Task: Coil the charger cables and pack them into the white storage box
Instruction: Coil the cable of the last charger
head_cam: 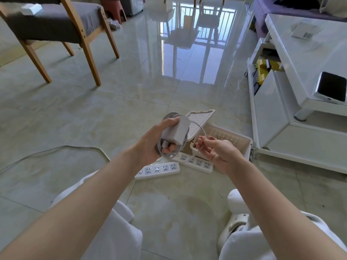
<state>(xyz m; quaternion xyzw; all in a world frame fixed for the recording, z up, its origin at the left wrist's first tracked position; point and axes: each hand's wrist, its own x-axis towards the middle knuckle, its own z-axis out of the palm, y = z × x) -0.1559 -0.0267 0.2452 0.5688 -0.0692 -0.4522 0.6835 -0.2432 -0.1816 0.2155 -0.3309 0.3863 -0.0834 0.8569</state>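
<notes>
Left grip (155, 141): charger (177, 131); right grip (217, 151): cable (170, 115)

A: Left side?
B: Wooden chair (56, 25) with a grey cushion on the glossy tiled floor (131, 91). Red stool (113, 8) behind it.
A: Right?
B: White worktop (300, 57). Dark phone (331, 87) at its near edge, barcoded packet (305, 30) farther back, well apart. Yellow box (265, 69) on the shelf underneath. Purple sofa (281, 10) beyond.

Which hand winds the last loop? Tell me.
The right hand: it pinches the loose cable, likely free to wrap. The left hand is full, gripping the charger and its coil.
</notes>
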